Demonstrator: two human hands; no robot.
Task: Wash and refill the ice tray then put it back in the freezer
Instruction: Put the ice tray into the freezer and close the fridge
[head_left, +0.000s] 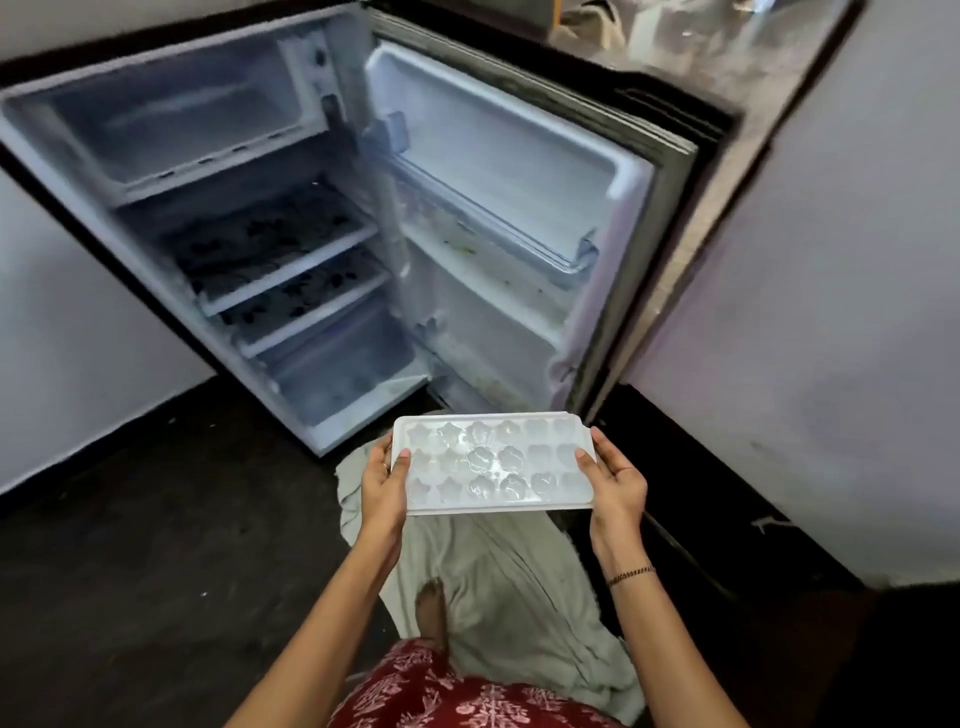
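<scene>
Since the fridge (337, 374) stands wide open and the tray is up in both hands, this looks like the put-back step, though I cannot rule out that the tray is only just out. The fridge door (498, 171) is swung out to the right of the fridge. The freezer compartment (176, 119) sits at the top of the fridge and looks bare inside. Below it are wire shelves (270, 239), nothing clearly on them.

A pale cloth (498, 587) lies on the floor in front of the fridge, near its open door. The ice tray (493, 462) is white with shaped cells. It is held roughly level in the air in front of the fridge, lower in the frame than its bottom edge and well apart from the freezer compartment. The cells glint, but water or just wet plastic, cannot tell.

The left hand (384, 488) grips the tray's left short end, thumb on top of the rim. The right hand (618, 483) grips the right short end the same way. The other fingers go under the tray and are mostly hidden.

Next move, as I judge it: if the tray is filled, lift it level up to the freezer compartment and slide it in flat. Tilting would spill. If it is not filled, it goes to a sink first, and no sink is in view.
</scene>
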